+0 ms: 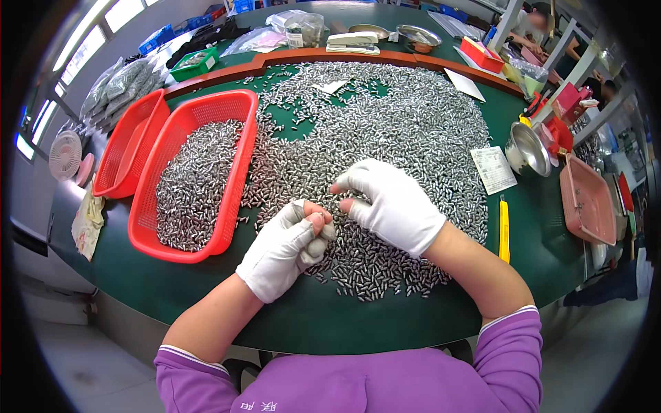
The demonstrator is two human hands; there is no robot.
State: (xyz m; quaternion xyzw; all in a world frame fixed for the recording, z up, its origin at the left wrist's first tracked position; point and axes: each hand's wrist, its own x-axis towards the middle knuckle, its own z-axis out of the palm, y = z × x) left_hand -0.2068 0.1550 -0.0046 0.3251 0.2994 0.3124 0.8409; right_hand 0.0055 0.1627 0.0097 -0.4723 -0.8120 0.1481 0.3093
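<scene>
A wide spread of small silver metal parts (427,131), short and rounded, covers the middle of the green table. Over its near left part, my left hand (282,248), in a white glove with bare thumb and index tips, is pinched closed; what it holds, if anything, is too small to make out. Just to the right, my right hand (396,206), gloved the same way, hovers over the parts with thumb and index finger apart and nothing visible between them. Left of both hands, a red perforated basket (237,199) holds a heap of the same metal parts.
An orange-red tray (131,148) stands beyond the basket. A wooden rail (289,56) borders the parts at the back. On the right lie a yellow cutter knife (505,230), a printed paper slip (493,170), a metal bowl (529,149) and a pink basin (586,199).
</scene>
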